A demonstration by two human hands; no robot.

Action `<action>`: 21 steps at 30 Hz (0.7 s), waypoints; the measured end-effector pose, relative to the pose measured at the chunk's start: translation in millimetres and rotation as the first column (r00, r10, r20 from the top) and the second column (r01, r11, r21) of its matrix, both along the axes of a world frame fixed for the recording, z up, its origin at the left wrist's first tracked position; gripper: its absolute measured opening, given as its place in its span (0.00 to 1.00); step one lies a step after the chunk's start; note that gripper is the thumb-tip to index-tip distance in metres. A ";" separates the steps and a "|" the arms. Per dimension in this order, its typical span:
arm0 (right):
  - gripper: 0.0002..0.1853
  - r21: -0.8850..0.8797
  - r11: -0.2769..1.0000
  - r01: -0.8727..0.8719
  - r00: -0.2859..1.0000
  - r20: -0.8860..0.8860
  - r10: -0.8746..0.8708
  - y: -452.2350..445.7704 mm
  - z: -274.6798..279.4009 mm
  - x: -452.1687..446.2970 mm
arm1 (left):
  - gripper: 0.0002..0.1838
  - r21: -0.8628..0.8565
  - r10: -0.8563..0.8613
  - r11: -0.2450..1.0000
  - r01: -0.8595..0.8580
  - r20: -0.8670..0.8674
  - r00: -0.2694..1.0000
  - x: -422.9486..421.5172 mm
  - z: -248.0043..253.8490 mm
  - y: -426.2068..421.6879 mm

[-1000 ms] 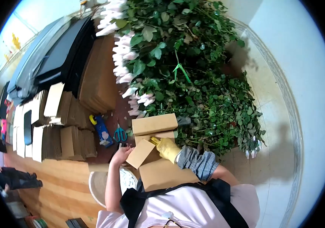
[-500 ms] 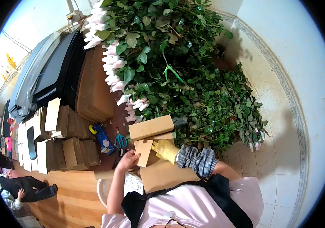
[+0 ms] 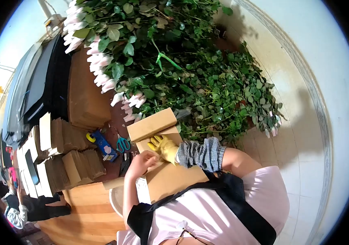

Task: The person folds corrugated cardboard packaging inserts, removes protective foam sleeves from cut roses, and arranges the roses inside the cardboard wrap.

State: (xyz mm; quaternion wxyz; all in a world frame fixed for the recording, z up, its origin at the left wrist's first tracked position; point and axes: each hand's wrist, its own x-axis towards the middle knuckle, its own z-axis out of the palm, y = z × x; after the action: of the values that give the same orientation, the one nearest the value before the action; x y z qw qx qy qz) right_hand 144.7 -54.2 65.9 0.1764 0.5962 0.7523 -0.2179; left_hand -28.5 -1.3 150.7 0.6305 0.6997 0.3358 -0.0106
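My right hand, in a yellow glove with a checked sleeve cover, lies on a brown cardboard piece with its fingers spread. Just left of it, my bare left hand is closed, its fingers curled over the cardboard's edge; what they hold, if anything, is hidden. A folded cardboard box lies just beyond both hands. Nearer my body a broad cardboard sheet reaches to my black apron.
Roses with white-wrapped heads and leafy stems are heaped ahead. To the left lie teal scissors, a blue box, cardboard stacks and a phone. Another person is at the far left.
The small cardboard flap that stood between my hands no longer shows. My gloved fingers have spread flat on the cardboard, and my left hand has curled closer to it. The view has shifted.
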 end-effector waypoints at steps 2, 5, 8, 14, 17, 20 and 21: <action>0.50 0.391 0.916 -0.092 0.993 0.107 0.054 -22.1 -43.8 6.5 | 0.24 -0.580 -0.169 0.722 0.377 0.380 0.909 -8.3 17.7 -9.2; 0.47 0.397 0.910 0.117 0.936 -0.351 0.033 -32.8 -29.0 11.1 | 0.33 -0.104 -0.620 0.777 0.621 0.041 0.783 5.1 -29.0 -56.5; 0.47 0.311 0.942 0.126 0.956 -0.293 -0.031 -26.1 -10.6 9.0 | 0.40 0.286 -0.468 0.808 0.516 -0.221 0.856 7.4 -28.4 -85.3; 0.44 0.335 0.941 0.037 0.999 0.024 -0.048 -22.6 -36.4 -4.6 | 0.14 0.590 -0.136 0.705 0.393 -0.431 0.892 20.9 30.0 -46.4; 0.38 0.394 0.885 0.250 0.939 -0.321 -0.122 -33.4 -51.7 -6.7 | 0.11 0.695 -0.008 0.616 0.370 -0.464 0.886 28.8 13.1 -31.2; 0.31 0.207 0.792 -0.575 0.068 0.976 -0.205 -12.5 -97.5 -23.1 | 0.14 0.694 -0.063 0.550 0.464 -0.519 0.852 31.1 -18.4 -35.5; 0.31 0.202 0.810 -0.551 -0.012 0.968 -0.250 -20.5 -98.1 -24.6 | 0.14 0.687 -0.075 0.531 0.496 -0.545 0.835 33.7 -17.0 -33.6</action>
State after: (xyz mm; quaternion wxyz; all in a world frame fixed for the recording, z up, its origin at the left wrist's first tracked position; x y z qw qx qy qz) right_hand 120.1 -74.7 -32.2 0.4965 0.4981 0.4914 0.5137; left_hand 5.2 -34.9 133.7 0.1348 0.9307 0.3161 -0.1256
